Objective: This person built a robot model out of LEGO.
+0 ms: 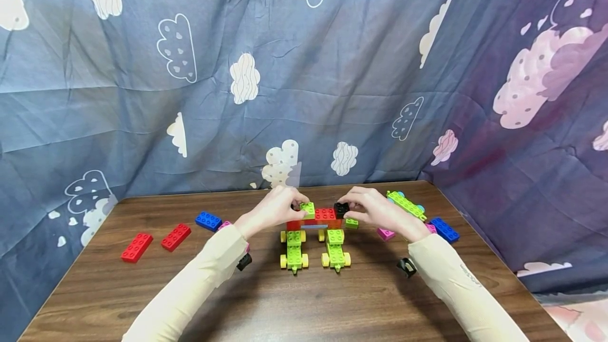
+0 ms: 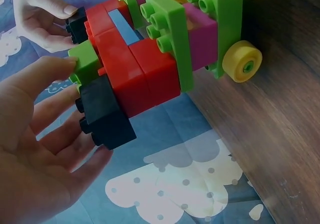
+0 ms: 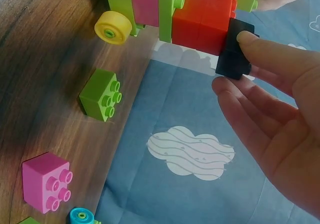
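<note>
A built structure stands mid-table: red bricks (image 1: 325,214) with a blue piece (image 2: 125,27) span two lime wheeled bases (image 1: 294,255) with yellow wheels. Pink bricks (image 2: 202,39) sit between the lime parts. On top, toward the left end, my left hand (image 1: 277,209) pinches a lime brick (image 1: 308,210) between thumb and fingers. A black brick (image 2: 106,113) sits at that end, close to the left fingers. At the right end, my right hand (image 1: 372,207) pinches another black brick (image 3: 235,49), thumb on one side and fingers opposite, against the red bricks.
Two red bricks (image 1: 137,247) and a blue brick (image 1: 208,220) lie at left. Right of the structure are a loose lime brick (image 1: 351,223), a pink brick (image 1: 386,234), a blue brick (image 1: 444,229) and a lime base with blue wheels (image 1: 406,205). A patterned curtain (image 1: 214,110) hangs behind.
</note>
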Demonstrator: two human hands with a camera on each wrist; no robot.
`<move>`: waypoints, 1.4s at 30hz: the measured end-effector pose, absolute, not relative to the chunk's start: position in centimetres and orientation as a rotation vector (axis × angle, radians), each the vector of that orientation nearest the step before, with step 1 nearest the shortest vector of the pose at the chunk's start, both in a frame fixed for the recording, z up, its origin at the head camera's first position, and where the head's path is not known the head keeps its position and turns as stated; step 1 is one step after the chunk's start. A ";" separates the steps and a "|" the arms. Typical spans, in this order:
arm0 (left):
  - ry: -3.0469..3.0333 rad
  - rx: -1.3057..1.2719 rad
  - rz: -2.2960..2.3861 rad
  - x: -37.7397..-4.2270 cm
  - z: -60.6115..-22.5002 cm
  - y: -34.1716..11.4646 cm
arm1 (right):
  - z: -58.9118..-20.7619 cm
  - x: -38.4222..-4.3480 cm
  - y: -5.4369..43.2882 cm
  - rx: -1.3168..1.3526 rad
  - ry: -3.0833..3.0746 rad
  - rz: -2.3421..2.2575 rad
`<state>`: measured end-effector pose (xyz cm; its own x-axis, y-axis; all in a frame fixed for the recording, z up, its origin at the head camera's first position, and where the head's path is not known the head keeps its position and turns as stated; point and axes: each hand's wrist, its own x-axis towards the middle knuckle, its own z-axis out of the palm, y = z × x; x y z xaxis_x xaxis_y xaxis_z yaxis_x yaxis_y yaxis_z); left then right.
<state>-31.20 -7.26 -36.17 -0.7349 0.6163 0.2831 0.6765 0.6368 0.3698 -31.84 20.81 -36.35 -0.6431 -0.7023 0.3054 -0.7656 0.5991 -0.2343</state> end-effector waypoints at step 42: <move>-2.620 -1.129 -0.583 -31.0 -36.9 -7.2 | -36.4 -31.9 20.9 1.212 -2.661 0.532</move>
<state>-31.02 -7.20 -36.85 -0.6771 0.6429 0.3580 0.7340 0.6243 0.2673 -31.92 20.91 -36.43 -0.6552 -0.6950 0.2961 -0.7554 0.6059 -0.2495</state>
